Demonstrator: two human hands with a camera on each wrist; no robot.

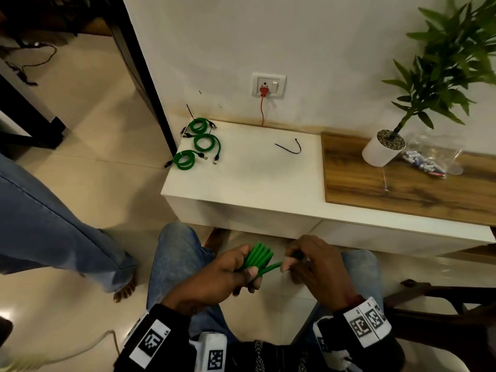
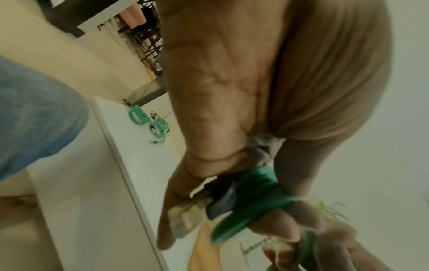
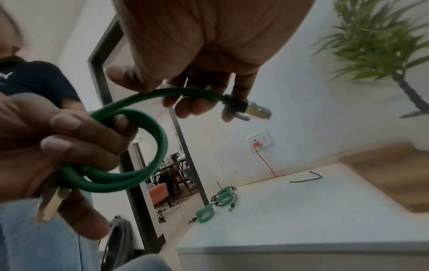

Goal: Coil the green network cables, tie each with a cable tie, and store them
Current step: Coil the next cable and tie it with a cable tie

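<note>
My left hand (image 1: 236,269) grips a coil of green network cable (image 1: 257,257) above my lap, with one plug sticking out below the fingers (image 3: 52,203). My right hand (image 1: 298,260) pinches the cable's free end (image 3: 192,93) close to its other plug (image 3: 255,110), just right of the coil (image 3: 139,146). Three coiled green cables (image 1: 200,143) lie at the far left corner of the white cabinet top (image 1: 255,178). A loose black cable tie (image 1: 291,148) lies on that top near the wall.
A wood panel (image 1: 402,181) on the cabinet's right carries a potted plant (image 1: 383,151) and a clear bag of small items (image 1: 426,159). A red plug and cord (image 1: 263,103) hang from the wall socket. Another person's jeans leg and bare foot (image 1: 123,288) stand at left.
</note>
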